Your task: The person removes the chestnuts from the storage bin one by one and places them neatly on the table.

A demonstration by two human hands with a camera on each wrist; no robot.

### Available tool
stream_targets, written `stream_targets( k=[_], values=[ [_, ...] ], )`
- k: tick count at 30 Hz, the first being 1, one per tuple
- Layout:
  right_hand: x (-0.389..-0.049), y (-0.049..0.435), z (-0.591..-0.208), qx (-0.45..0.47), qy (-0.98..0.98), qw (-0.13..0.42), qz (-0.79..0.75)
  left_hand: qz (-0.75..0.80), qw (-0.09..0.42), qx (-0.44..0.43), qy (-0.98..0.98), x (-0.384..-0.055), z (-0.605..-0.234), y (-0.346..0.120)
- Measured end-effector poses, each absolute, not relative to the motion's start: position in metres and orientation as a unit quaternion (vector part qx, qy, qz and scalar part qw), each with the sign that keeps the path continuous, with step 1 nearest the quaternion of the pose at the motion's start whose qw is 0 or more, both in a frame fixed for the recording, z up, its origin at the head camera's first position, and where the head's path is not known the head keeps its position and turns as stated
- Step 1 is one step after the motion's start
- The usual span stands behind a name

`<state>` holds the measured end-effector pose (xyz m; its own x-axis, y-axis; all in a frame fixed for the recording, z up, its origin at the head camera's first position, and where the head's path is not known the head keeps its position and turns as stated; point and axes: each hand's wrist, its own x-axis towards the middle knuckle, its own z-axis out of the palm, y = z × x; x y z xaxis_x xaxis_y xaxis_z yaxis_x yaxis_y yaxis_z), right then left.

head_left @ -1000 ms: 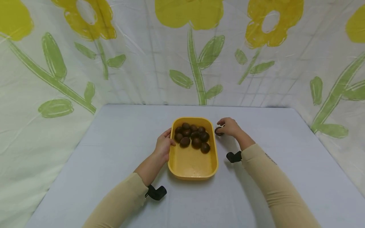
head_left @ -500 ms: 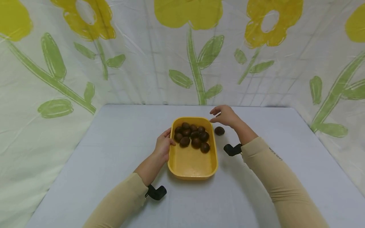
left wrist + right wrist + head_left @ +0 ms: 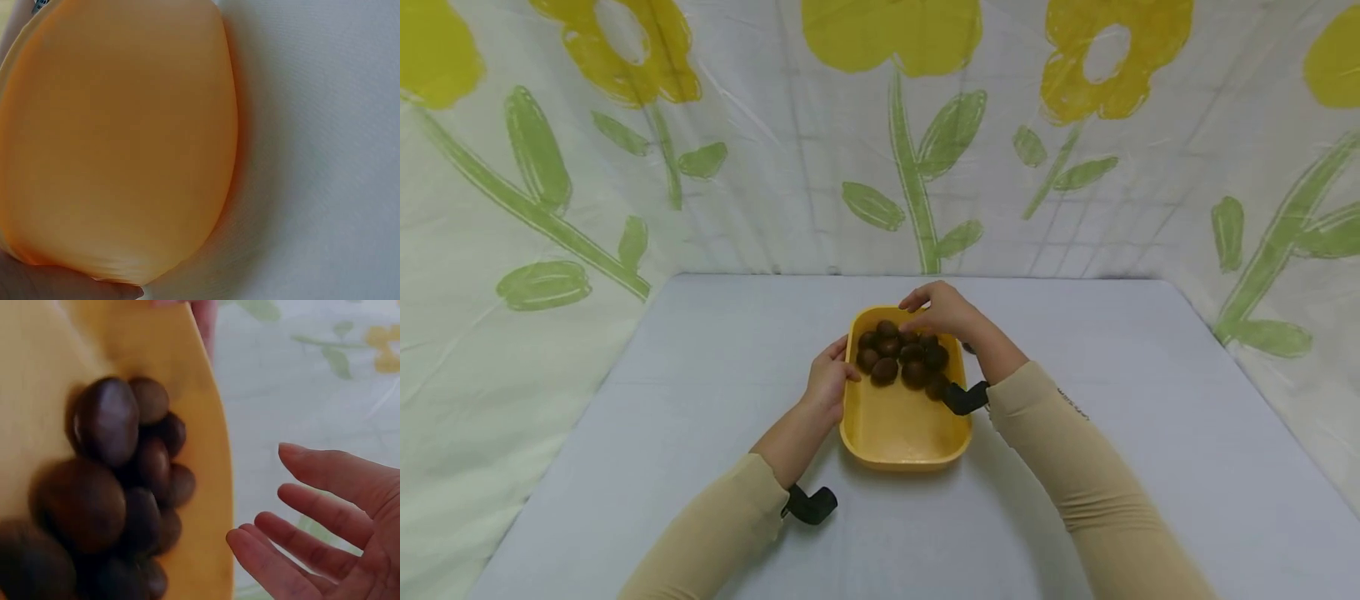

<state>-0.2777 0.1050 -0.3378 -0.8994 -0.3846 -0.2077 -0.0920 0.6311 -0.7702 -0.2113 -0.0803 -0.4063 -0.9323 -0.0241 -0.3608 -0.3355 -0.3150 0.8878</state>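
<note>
A yellow plastic tray point(image 3: 904, 429) with rounded corners holds several dark brown, round fruits point(image 3: 884, 372), which look like passion fruits, bunched in its far half. My left hand point(image 3: 827, 385) grips the tray's left side, thumb over the rim; the left wrist view shows the tray's outer wall point(image 3: 125, 144) and part of a finger point(image 3: 69, 282) along it. Over the tray's far right corner hovers my right hand point(image 3: 946, 310), its fingers loosely bent. In the right wrist view nothing lies between that hand's thumb and fingers point(image 3: 325, 469).
One loose brown fruit point(image 3: 967, 347) lies on the table right of the tray, mostly hidden by the right wrist. The table point(image 3: 715, 350) has a pale cover. Behind it hangs a white curtain point(image 3: 760, 192) with printed yellow flowers.
My right hand has left the loose fruit on the table, risen, then moved left over the tray's far end. The left hand and tray hold still.
</note>
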Motion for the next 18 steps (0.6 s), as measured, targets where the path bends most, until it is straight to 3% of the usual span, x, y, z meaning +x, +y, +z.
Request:
stream_targets(
  k=[8, 18],
  values=[
    [-0.267, 0.078, -0.361, -0.136, 0.879, 0.234, -0.392, 0.802, 0.111, -0.152, 0.567, -0.212, -0.405, -0.080],
    [-0.261, 0.059, -0.379, -0.148, 0.909, 0.204, -0.331, 0.797, 0.109, -0.157, 0.572, -0.213, -0.406, -0.082]
  ],
)
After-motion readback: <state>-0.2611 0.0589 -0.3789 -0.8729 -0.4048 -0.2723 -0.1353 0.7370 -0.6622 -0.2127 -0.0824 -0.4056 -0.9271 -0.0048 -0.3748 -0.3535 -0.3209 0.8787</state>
